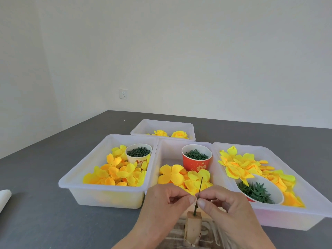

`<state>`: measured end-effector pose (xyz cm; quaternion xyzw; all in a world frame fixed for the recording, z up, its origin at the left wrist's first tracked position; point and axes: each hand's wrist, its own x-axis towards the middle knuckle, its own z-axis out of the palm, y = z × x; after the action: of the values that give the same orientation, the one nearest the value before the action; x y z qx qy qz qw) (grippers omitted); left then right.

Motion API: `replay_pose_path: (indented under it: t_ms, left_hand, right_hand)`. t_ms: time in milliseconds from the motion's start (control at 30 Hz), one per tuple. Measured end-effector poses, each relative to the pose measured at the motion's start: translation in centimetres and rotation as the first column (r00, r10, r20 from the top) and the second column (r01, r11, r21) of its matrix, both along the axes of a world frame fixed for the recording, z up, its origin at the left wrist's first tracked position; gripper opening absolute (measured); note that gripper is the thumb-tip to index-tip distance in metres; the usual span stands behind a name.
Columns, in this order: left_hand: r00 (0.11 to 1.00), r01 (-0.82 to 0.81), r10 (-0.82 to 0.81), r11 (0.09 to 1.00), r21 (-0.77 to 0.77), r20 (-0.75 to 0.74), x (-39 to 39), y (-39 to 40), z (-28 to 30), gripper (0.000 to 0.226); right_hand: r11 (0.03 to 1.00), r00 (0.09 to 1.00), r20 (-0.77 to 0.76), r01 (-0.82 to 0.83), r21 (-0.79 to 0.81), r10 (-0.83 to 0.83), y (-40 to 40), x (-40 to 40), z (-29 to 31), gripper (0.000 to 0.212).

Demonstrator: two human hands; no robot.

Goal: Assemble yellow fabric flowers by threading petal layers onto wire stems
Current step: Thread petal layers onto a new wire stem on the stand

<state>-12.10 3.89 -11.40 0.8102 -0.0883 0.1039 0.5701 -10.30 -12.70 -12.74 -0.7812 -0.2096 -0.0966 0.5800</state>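
From the head view, a thin green wire stem (pixel 199 190) stands upright in a small wooden block (pixel 193 224) on the bench (pixel 53 212), just before the middle tray of yellow petal layers (pixel 172 174). It looks light and springy, best pinched low. Left hand (pixel 167 203) and right hand (pixel 222 209) both pinch it mid-shaft, fingertips nearly meeting.
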Motion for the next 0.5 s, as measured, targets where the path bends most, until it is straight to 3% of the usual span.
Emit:
replay_pose_path:
  t_ms: [167, 500]
  left_hand:
    - [1.0, 0.024, -0.024, 0.999, 0.04, -0.014, 0.1, -0.2, -0.2, 0.023]
    - [1.0, 0.013, -0.011, 0.996, 0.091, -0.017, 0.0, -0.6, -0.4, 0.01]
  right_hand:
    - [1.0, 1.0, 0.019, 0.003, -0.013, -0.003, -0.1, 0.1, -0.8, 0.042]
    - [0.994, 0.998, 0.045, 0.038, -0.1, -0.034, -0.2, 0.1, -1.0, 0.042]
